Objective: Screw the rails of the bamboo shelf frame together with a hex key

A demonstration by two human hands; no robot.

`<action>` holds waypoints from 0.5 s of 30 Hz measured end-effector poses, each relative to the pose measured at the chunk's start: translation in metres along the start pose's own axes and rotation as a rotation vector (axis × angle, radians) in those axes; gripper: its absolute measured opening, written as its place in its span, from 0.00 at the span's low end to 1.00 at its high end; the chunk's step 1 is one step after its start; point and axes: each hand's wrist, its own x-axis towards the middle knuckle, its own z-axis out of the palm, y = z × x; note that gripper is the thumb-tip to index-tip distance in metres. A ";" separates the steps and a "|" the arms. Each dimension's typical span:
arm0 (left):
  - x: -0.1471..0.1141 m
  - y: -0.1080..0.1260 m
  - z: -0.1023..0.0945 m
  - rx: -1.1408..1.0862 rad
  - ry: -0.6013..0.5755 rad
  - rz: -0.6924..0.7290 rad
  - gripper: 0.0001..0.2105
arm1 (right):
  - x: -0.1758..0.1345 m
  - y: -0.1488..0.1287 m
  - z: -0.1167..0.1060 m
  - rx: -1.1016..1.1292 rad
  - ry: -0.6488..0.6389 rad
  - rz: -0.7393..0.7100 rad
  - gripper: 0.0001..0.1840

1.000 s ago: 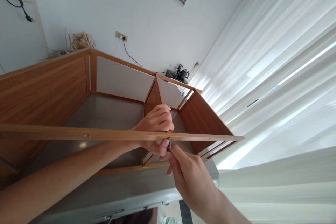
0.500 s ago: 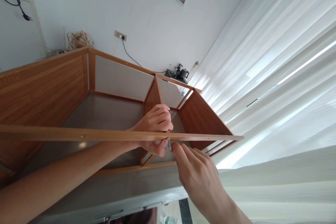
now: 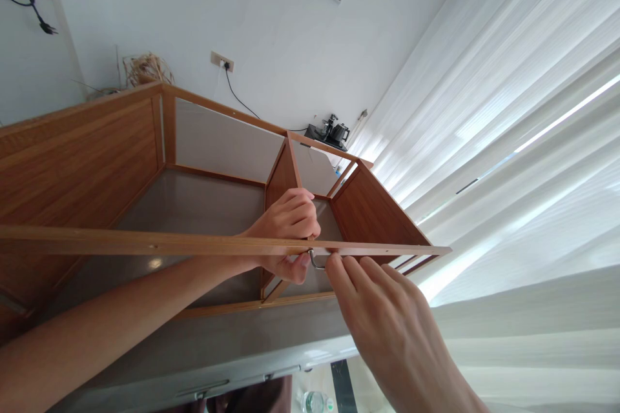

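Note:
A wooden cabinet frame (image 3: 145, 242) stands before me, its near rail running across the view. My left hand (image 3: 289, 219) reaches through from behind that rail, fingers curled round the top edge of the middle divider panel (image 3: 279, 190), with the thumb below the rail. A small silver hex key (image 3: 316, 262) has its short end in the rail at the divider. The fingertips of my right hand (image 3: 375, 293) are closed on its long arm, which points right. The tip inside the rail is hidden.
Wooden side panels (image 3: 87, 161) close the cabinet at left and right (image 3: 378, 206). White curtains (image 3: 533, 142) hang to the right. Behind are a black kettle (image 3: 339, 134) and a wall socket (image 3: 221, 61). A plastic bottle (image 3: 314, 402) lies low in view.
My right hand has swung the hex key's long arm from pointing down to pointing right, moving right and slightly up. My left hand keeps its hold on the divider.

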 end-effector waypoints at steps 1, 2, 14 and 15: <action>0.000 0.000 0.000 -0.002 0.000 -0.002 0.05 | 0.001 0.000 0.000 -0.007 0.002 -0.002 0.16; -0.001 0.000 0.001 -0.005 -0.001 -0.003 0.05 | 0.001 0.000 0.000 0.003 0.003 -0.001 0.16; 0.000 0.000 -0.001 -0.004 -0.010 -0.002 0.06 | -0.010 -0.019 0.044 0.697 0.002 0.203 0.12; 0.000 0.000 -0.001 -0.005 -0.010 -0.001 0.06 | -0.011 -0.020 0.044 0.664 0.039 0.188 0.12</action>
